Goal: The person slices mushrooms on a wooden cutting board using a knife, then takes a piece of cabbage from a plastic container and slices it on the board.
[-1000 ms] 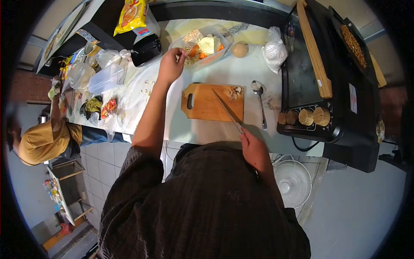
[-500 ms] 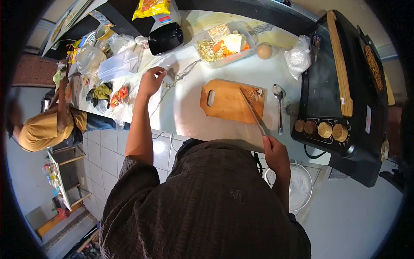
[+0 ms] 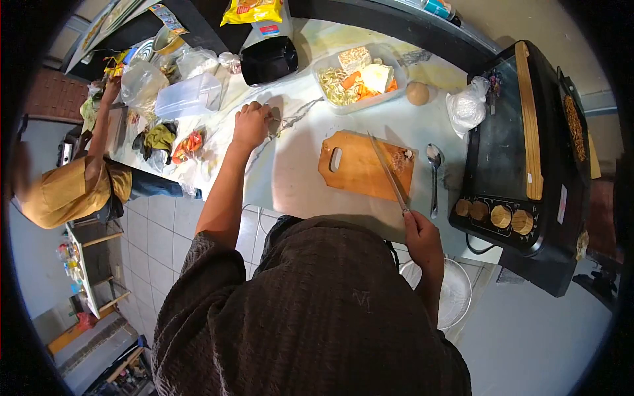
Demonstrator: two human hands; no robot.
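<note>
My right hand (image 3: 424,239) is closed round the handle of a knife (image 3: 389,170), its blade angled over the wooden cutting board (image 3: 353,177). Small brownish peel-like scraps (image 3: 401,160) lie at the board's right end. On the counter left of the board, my left hand (image 3: 252,125) is palm down with bent fingers at a few thin scraps; whatever is under the fingertips is hidden. Behind the board stands a clear plastic container (image 3: 343,109) with sprouts, orange shreds, a pale block and a tempeh-like piece. A brown egg (image 3: 417,93) sits beside it.
A spoon (image 3: 433,178) and a bag of white powder (image 3: 467,109) lie right of the board, before a black oven (image 3: 505,145). A black tray (image 3: 269,61), plastic lid (image 3: 188,96) and bags are left. A person in yellow (image 3: 72,188) reaches over the counter's far left.
My left hand has gone from raised with curled fingers to lower, over the thin scraps. The knife stays in my right hand over the board. The other person's arm reaches farther; the view shifts slightly.
</note>
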